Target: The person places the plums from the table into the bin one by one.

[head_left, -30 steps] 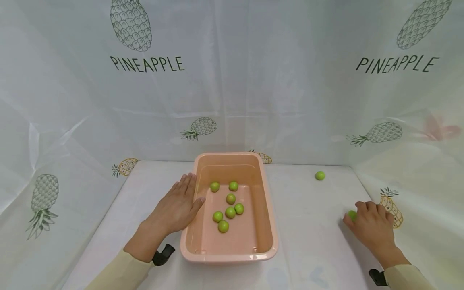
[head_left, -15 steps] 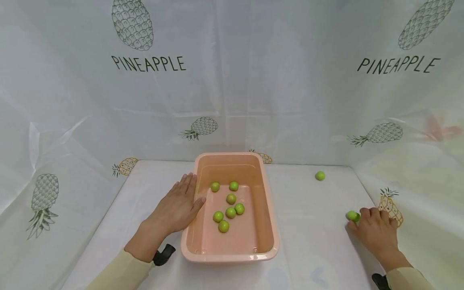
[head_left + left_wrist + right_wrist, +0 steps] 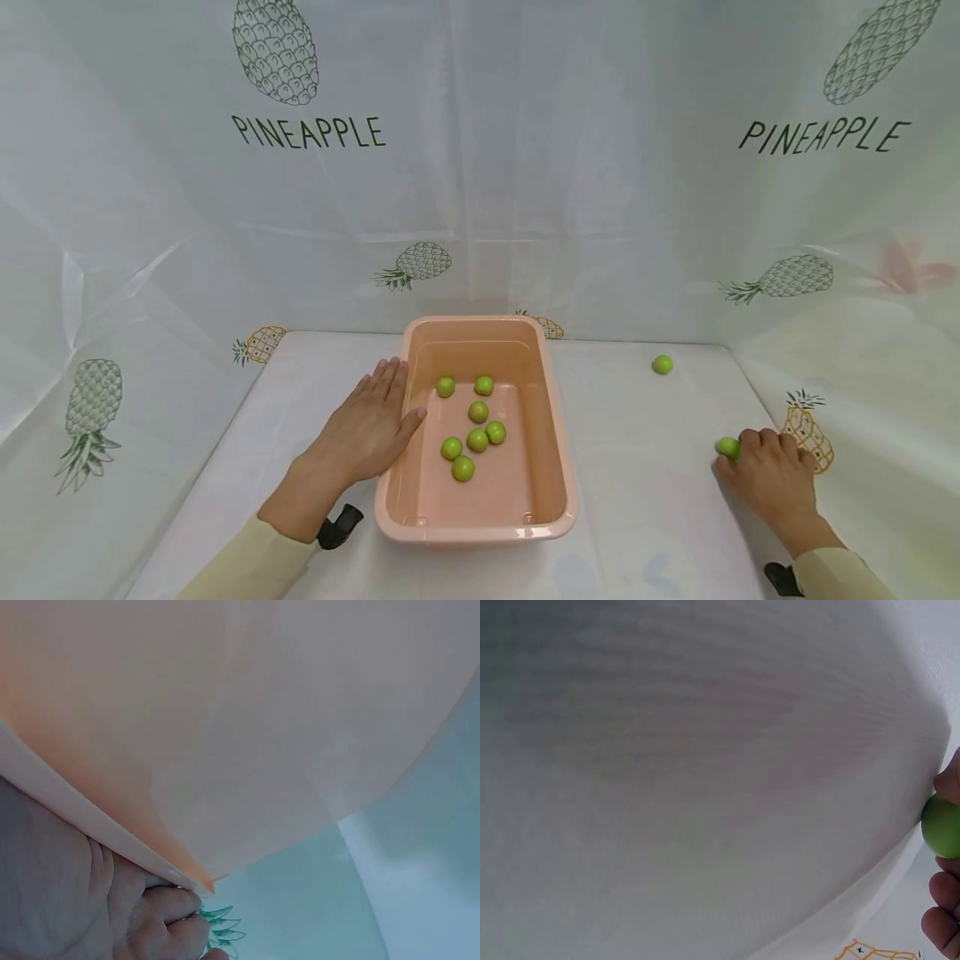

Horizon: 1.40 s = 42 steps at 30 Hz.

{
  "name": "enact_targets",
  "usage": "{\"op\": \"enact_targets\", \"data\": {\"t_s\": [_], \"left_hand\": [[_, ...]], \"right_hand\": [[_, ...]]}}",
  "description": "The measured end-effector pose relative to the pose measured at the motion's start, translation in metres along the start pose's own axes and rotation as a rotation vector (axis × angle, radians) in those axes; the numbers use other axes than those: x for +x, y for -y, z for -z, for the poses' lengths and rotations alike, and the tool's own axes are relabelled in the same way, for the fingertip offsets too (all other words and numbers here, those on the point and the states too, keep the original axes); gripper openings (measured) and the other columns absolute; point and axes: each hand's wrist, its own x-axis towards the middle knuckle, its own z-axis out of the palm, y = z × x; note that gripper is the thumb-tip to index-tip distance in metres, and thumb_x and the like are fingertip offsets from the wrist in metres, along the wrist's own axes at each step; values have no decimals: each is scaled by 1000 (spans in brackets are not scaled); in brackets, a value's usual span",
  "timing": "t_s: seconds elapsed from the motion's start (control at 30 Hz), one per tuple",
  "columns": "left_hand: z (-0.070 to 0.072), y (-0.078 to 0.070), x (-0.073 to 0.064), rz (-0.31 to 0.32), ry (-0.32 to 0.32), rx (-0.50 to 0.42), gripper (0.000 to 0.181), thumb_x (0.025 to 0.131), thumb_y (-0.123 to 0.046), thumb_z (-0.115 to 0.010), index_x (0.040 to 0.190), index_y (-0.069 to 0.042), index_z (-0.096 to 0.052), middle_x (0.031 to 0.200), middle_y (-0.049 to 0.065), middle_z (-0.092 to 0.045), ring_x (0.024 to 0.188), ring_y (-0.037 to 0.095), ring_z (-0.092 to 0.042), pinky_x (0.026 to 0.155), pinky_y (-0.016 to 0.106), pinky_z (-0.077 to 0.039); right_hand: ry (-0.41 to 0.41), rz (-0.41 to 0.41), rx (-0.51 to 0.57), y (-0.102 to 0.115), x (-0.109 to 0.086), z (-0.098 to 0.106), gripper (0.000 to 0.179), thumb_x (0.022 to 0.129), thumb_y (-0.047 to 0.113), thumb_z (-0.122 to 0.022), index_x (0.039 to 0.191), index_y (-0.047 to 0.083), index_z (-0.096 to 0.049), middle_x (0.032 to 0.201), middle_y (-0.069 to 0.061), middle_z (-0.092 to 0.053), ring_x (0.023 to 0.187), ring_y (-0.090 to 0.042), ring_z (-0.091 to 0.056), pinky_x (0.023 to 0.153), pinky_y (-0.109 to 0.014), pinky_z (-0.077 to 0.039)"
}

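A peach-coloured plastic tub (image 3: 551, 433) stands on the table with several small round green fruits (image 3: 477, 440) scattered over its floor. Flat along the tub's left rim rests my left hand (image 3: 367, 425), fingers straight, thumb lying over the rim. The left wrist view shows the palm (image 3: 60, 877) against the tub's outer wall (image 3: 247, 735). Over at the table's right side, my right hand (image 3: 776, 479) holds another green fruit (image 3: 727, 448) between thumb and fingers, low at the tabletop. In the right wrist view this green fruit (image 3: 941, 825) sits between thumb and fingertips.
One more green fruit (image 3: 662, 364) lies near the table's back right corner. A pineapple-printed sheet (image 3: 585, 183) hangs behind the table and along both sides. White covering (image 3: 630, 500) lies on the tabletop between the tub and the right hand.
My right hand shifted slightly right, then a little back left, its thumb and fingers staying at the green fruit. The left hand, the tub and the other fruits stay put.
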Motion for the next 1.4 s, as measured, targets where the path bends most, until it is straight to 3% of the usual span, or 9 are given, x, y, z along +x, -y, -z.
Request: {"op": "enact_targets", "data": {"t_s": [0.37,0.7,0.93,1.17,1.4], "left_hand": [[-1,0,-1,1,4,4,75,103,-48,-36,151,8,-22,157,24,-20,145,37,-16,115,50,-20],[0,0,-1,8,-4,54,76,102,-49,-38,151,6,-22,157,23,-20,146,36,-14,116,50,-17],[0,0,-1,6,-5,58,75,102,-49,-37,151,6,-22,157,23,-20,146,36,-14,116,50,-17],[1,0,-1,6,0,50,76,102,-50,-36,151,6,-21,157,23,-20,146,36,-14,116,49,-17],[1,0,0,-12,-19,42,75,102,-47,-40,150,8,-25,155,25,-23,145,37,-17,116,50,-19]], "right_hand": [[-3,-7,-8,4,3,-1,42,82,36,-68,90,-2,-51,84,-19,-46,89,-47,-38,68,-63,-29],[-155,65,-7,18,10,0,42,77,39,-72,79,6,-47,74,-11,-43,76,-39,-40,60,-54,-30],[-195,117,17,48,22,10,42,77,39,-71,84,3,-52,77,-12,-46,78,-38,-42,62,-55,-32],[-309,227,45,88,38,28,42,74,38,-71,85,1,-56,73,-10,-49,73,-36,-45,59,-52,-36],[-295,290,116,135,54,60,36,76,36,-69,86,3,-58,73,-7,-49,74,-32,-44,61,-46,-34]]}}
